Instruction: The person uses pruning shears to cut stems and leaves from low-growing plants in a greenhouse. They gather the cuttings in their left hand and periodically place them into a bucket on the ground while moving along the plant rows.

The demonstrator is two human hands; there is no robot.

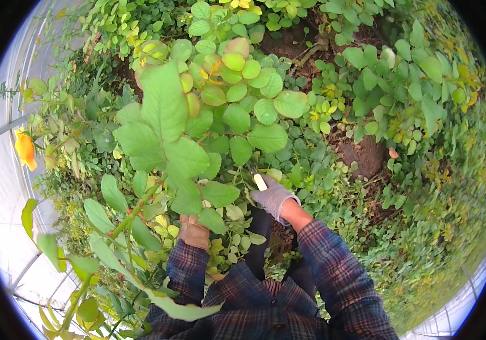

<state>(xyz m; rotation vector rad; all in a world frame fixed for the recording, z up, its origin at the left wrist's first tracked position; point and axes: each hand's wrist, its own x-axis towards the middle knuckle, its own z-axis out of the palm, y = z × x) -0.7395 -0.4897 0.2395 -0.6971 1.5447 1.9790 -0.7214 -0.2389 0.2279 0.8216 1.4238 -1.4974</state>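
My right hand (272, 197), in a pale grey work glove, is closed around a hand tool with a cream handle (260, 182), likely pruning shears; its dark metal end points into the rose leaves. My left hand (194, 231), in a tan glove, reaches in among the foliage to the left of it. Leaves hide its fingers, so what it holds cannot be told. A thorny green rose stem (130, 217) with large leaves (164, 102) rises close to the camera, over the left hand.
Dense rose bushes (413, 80) surround me, with bare brown soil (362, 155) showing at the right. An orange rose bloom (25, 148) stands at the far left, before translucent greenhouse sheeting (3, 182) with metal framing. Thorny stems cross the lower left.
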